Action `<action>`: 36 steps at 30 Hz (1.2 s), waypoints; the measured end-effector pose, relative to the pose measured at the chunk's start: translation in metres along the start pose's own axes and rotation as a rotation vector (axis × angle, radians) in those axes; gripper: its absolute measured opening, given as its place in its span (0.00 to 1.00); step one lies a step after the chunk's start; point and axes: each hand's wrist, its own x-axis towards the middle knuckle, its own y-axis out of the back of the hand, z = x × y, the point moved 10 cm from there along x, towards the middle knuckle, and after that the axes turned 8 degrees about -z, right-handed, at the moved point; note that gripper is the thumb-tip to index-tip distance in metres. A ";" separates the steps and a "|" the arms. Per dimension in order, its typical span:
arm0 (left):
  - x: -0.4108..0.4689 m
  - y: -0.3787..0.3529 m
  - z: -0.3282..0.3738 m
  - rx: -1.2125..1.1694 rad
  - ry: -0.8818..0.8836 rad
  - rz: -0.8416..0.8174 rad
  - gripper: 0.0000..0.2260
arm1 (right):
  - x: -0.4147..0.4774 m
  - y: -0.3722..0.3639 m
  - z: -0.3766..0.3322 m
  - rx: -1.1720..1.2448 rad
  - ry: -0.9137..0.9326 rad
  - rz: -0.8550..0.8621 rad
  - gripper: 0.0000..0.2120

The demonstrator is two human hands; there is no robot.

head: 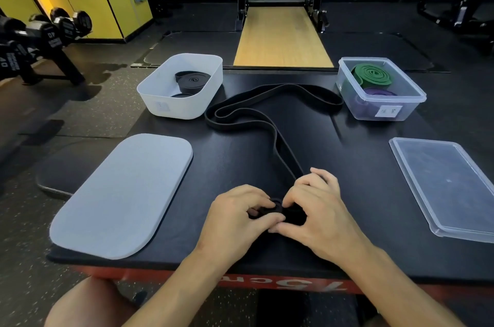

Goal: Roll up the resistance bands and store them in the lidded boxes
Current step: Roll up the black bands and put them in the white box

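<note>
While our left hand [238, 215] and right hand [318, 215] pinch the coil of the black band [288, 157] at the table's [361, 193] near edge, we log: rolls [192, 81] in white box [181, 110] and clear box [385, 112], both unlidded

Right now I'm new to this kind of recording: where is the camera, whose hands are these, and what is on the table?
There is no machine here. One camera, worn on a person's head, looks down at their bare hands. The left hand and the right hand pinch the started coil of a long black band, whose loose part trails away across the table. At far left stands an open white box with a rolled band inside; its white lid lies nearer. At far right an open clear box holds a green roll and a purple roll; its clear lid lies nearer.
</note>
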 end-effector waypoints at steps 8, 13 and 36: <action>0.000 0.007 -0.001 0.055 0.000 0.019 0.06 | 0.007 -0.002 -0.003 -0.013 -0.038 0.032 0.20; 0.005 0.008 -0.013 -0.078 0.096 0.020 0.04 | 0.007 -0.006 0.020 0.123 -0.098 -0.050 0.18; 0.016 0.007 -0.014 0.236 -0.106 -0.099 0.16 | 0.005 -0.004 0.014 0.046 -0.036 -0.044 0.27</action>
